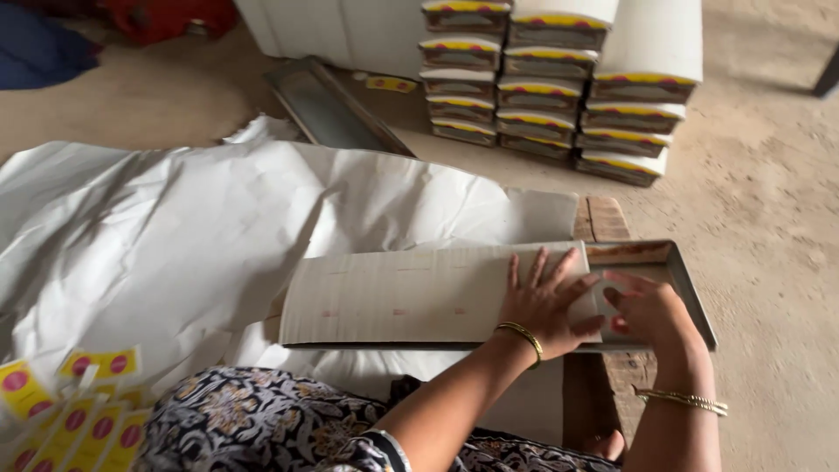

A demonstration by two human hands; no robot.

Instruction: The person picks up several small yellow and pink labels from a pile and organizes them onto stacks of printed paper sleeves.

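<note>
Concrete floor [769,192], white paper sheet [157,227] spread | stacked boxes [542,79] at far edge | white carton [411,295] in metal tray [690,288] on wooden board [603,218] | left hand [546,306] flat on carton, fingers spread | right hand [647,310] fingers pinching carton's end | yellow labels [70,411] near left.

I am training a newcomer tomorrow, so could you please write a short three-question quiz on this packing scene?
1. True or false: the left hand lies flat on the white wrapped box.
2. Where are the person's fingertips of the right hand? A) at the box's end in the metal tray B) on the stacked boxes C) on the yellow labels
3. What is on each wrist?

Key: 1 true; 2 A; 3 gold bangles.
</note>
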